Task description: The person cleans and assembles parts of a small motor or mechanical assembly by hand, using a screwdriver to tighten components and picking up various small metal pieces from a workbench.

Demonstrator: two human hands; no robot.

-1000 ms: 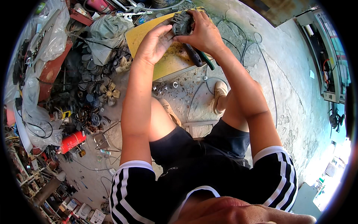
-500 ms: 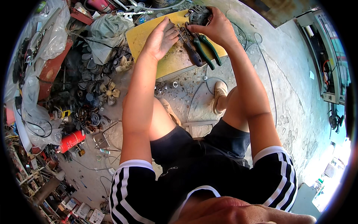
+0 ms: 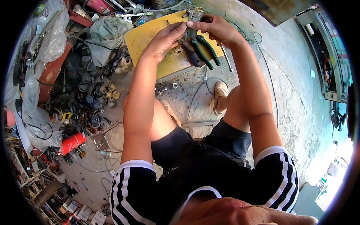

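My left hand (image 3: pixel 164 42) is closed over the yellow board, thumb against fingers. Its fingertips meet those of my right hand (image 3: pixel 221 30); anything pinched between them is too small to make out. A long metal-shafted tool (image 3: pixel 227 60) runs under my right palm, its shaft slanting toward me past the board's edge. A dark red end, possibly its handle, shows by the right knuckles. Just beyond the fingertips sits a grey metal part (image 3: pixel 193 15). Pliers with green handles (image 3: pixel 206 50) and a dark-handled screwdriver (image 3: pixel 191 55) lie side by side below my hands.
The yellow board (image 3: pixel 144 39) is low, in front of my feet. Scrap parts, a fan wheel (image 3: pixel 110 93), a plastic bag (image 3: pixel 108 33) and a red cylinder (image 3: pixel 72 143) crowd the left floor. A cable (image 3: pixel 268 63) crosses the concrete at right, near a metal-framed cabinet (image 3: pixel 328 56).
My hands have come together, fingertips now touching. My right hand has left the dark round part and moved nearer me, with the metal-shafted tool now showing under it.
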